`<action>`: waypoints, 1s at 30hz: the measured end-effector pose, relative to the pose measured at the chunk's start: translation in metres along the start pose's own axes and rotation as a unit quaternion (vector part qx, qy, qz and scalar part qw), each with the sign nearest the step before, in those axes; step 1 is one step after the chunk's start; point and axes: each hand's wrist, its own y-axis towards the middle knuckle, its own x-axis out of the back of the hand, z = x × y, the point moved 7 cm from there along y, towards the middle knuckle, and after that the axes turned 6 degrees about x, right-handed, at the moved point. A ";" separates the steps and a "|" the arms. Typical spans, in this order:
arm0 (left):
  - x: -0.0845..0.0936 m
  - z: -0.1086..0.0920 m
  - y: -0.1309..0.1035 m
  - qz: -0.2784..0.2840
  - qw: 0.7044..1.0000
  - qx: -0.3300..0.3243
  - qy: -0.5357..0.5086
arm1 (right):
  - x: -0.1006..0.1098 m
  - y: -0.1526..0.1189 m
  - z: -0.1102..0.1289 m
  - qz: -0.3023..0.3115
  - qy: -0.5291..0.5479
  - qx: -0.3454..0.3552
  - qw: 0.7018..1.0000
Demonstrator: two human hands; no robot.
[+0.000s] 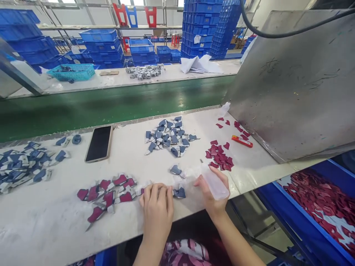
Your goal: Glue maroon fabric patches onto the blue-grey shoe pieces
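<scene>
My right hand [213, 195] is closed around a translucent white squeeze bottle [215, 183], its thin tip pointing up and away from me. Fingers close together and bent down, my left hand [157, 207] rests at the table's near side; what lies under the fingertips is hidden. Just right of those fingers is a blue-grey and white piece [180, 193], and a similar piece [175, 170] lies a little farther off. To the left spreads a group of white pieces with maroon tops [109, 197]. Loose maroon patches [220, 157] are heaped beyond the bottle.
A pile of blue-grey and white pieces [169, 135] lies mid-table, another pile [22, 162] at far left. A phone [99, 143] and a red-yellow stick [242, 141] lie flat. A metal panel [299, 85] bounds the right; a blue crate [307, 218] of maroon patches stands below. Behind runs a green belt [124, 101].
</scene>
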 end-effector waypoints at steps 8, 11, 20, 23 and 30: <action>-0.001 0.008 -0.002 0.061 0.994 -0.068 -0.054 | -0.001 0.008 0.011 0.053 -0.013 -0.029 0.998; 0.001 0.020 0.003 0.044 0.996 -0.066 -0.030 | -0.005 0.009 0.010 0.053 -0.003 -0.064 0.997; 0.003 0.042 0.015 -0.006 0.999 -0.029 0.012 | -0.028 0.013 0.016 0.088 -0.038 -0.042 0.995; 0.004 0.040 0.014 -0.010 0.999 -0.032 0.012 | -0.036 0.015 0.021 0.109 -0.049 -0.015 0.993; 0.004 0.038 0.015 -0.015 0.999 -0.036 0.020 | -0.042 0.015 0.024 0.136 -0.052 0.004 0.989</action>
